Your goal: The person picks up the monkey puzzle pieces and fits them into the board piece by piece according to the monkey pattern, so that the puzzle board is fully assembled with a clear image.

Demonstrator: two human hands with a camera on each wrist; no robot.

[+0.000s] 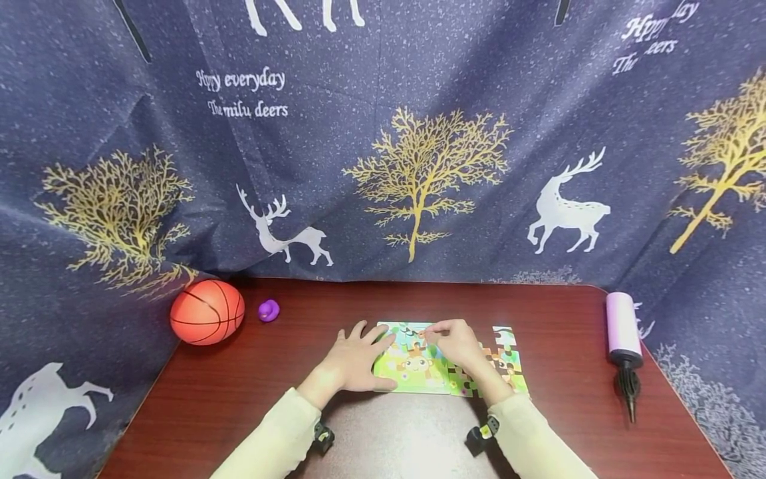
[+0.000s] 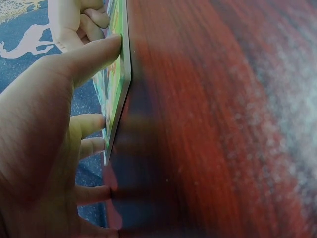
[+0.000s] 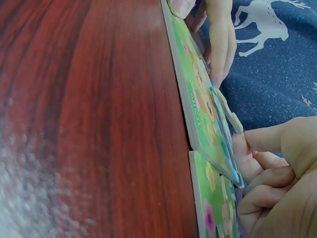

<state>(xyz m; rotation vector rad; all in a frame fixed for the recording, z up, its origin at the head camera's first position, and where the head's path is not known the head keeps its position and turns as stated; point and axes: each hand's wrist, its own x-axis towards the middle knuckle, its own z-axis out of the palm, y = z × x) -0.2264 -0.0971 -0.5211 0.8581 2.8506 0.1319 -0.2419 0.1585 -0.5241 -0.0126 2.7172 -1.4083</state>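
A jigsaw puzzle board (image 1: 432, 384) with a monkey picture lies on the table in front of the person. The left hand (image 1: 357, 362) rests on its left side with fingers spread, thumb on the near edge and fingertips over the left part. At the board's upper right, the right hand (image 1: 456, 342) pinches a puzzle piece (image 3: 229, 111) between thumb and forefinger. In the right wrist view the piece stands tilted, its far end close to the left fingertips. A second puzzle section (image 1: 510, 362) lies against the board's right side, partly hidden by the right forearm.
The reddish-brown table (image 1: 299, 359) ends at a blue curtain (image 1: 371, 199) printed with deer and trees. An orange basketball (image 1: 207, 313) and a purple rubber duck (image 1: 268, 311) sit at the back left. A pink and black hand pump (image 1: 624, 326) lies near the right edge.
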